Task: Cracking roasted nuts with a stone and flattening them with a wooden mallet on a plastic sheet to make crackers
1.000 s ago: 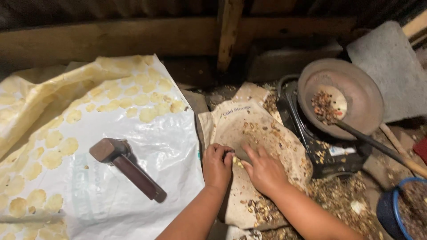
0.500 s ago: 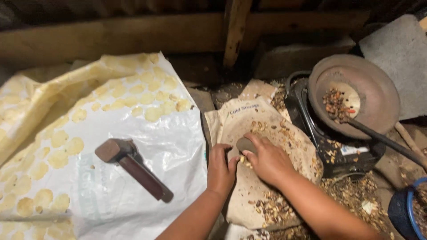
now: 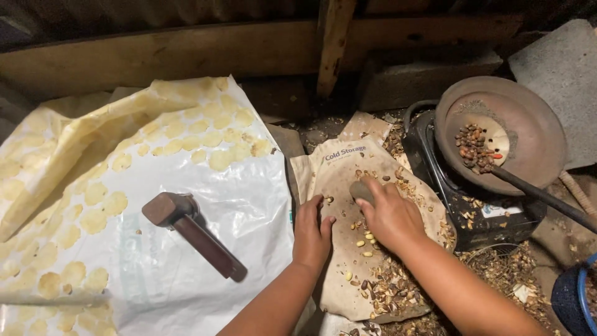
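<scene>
Dirt floor | one paper bag (image 3: 348, 249) | two hands: left hand (image 3: 312, 233), right hand (image 3: 392, 214) | one stone (image 3: 362, 190)

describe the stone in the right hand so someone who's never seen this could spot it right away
Start at the brown paper sack spread flat at the centre, right of the big white and yellow plastic sheet. Both hands rest on it; the right hand grips a small stone at its fingertips. It is smooth, rounded and grey, far bigger than the pale kernels and brown shell bits scattered around it.
</scene>
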